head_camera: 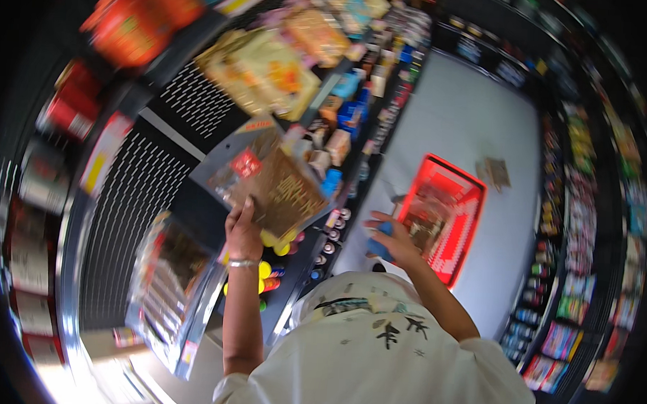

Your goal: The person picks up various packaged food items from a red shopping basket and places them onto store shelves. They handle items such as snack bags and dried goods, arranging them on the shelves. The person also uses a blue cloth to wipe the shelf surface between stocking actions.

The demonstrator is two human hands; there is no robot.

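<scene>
My left hand grips the near edge of a flat clear-fronted packet with brown contents, a red label and printed writing. The packet is held up over the shelf. My right hand is above the near left side of a red plastic shopping basket, with its fingers around a small blue item, perhaps a cloth. Inside the basket lie clear-wrapped packets with dark contents. Blur hides finer detail.
To my left is a black perforated shelf with yellow packets and a stack of clear-wrapped packets. Lower shelves hold small boxes and bottles. A small brown packet lies on the grey floor. Stocked shelves line the right.
</scene>
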